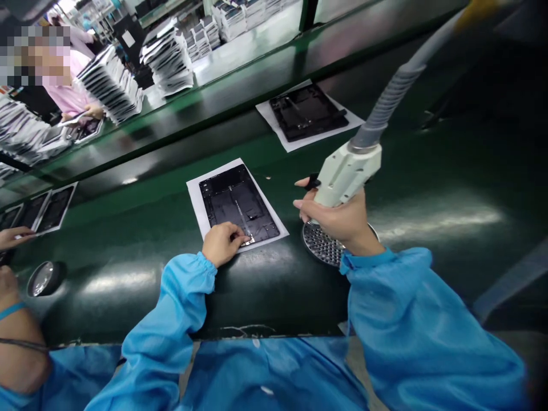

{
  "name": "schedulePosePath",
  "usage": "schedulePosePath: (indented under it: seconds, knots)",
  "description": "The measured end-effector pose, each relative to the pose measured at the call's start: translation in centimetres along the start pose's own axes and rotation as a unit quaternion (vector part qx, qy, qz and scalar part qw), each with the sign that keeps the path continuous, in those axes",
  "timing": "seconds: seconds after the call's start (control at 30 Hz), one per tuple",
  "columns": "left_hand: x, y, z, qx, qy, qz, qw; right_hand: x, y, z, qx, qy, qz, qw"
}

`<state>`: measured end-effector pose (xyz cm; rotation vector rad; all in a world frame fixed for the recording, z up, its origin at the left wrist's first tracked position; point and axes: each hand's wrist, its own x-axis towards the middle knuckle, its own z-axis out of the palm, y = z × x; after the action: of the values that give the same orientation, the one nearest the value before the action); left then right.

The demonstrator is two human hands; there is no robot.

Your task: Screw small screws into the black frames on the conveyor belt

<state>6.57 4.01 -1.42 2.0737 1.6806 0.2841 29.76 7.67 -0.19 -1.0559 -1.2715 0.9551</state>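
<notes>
A dark tablet housing lies on a white sheet on the green bench, a thin strip running down its middle. My left hand rests at the housing's near edge, fingertips pinched together over small light parts; what they hold, if anything, is too small to make out. My right hand is closed around a pale green handheld tool with a black lever and a ribbed grey hose rising from its top. Below that hand sits a round dish with a dotted surface, partly covered by the hand.
Another dark housing lies on white paper farther back. At left are several panels, a small round container and a co-worker's arm. Beyond the raised ledge stand stacks of sheets and a person in pink.
</notes>
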Motion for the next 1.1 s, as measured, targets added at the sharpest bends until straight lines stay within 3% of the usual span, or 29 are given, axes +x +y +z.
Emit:
schedulePosePath:
  seconds: [0.17,0.3,0.4,0.53,0.73,0.9,1.1]
  knots:
    - [-2.6,-1.0,1.4,0.103,0.080,0.156,0.979,0.0,0.2,0.0,-0.005,-0.006,-0.014,1.000]
    - [-2.8,-1.4,1.7,0.160,0.132,0.209,0.956,0.2,-0.4,-0.1,-0.012,-0.001,-0.032,0.999]
    - [-1.7,-1.4,2.1,0.158,0.138,0.211,0.955,0.4,-1.7,0.6,0.018,0.030,-0.073,0.997]
    - [-0.2,-1.3,2.8,0.131,0.131,0.192,0.964,-0.2,-3.3,3.6,0.091,0.024,-0.092,0.991]
    - [0.0,-1.3,3.3,0.104,0.137,0.186,0.967,-0.7,-0.7,8.2,0.064,-0.005,-0.053,0.997]
    - [-0.1,-1.1,3.4,0.098,0.129,0.184,0.969,-0.4,1.4,8.6,0.049,0.010,-0.044,0.998]
    - [-0.1,-0.8,3.4,0.092,0.125,0.182,0.971,-0.6,1.1,8.5,0.046,0.000,-0.046,0.998]
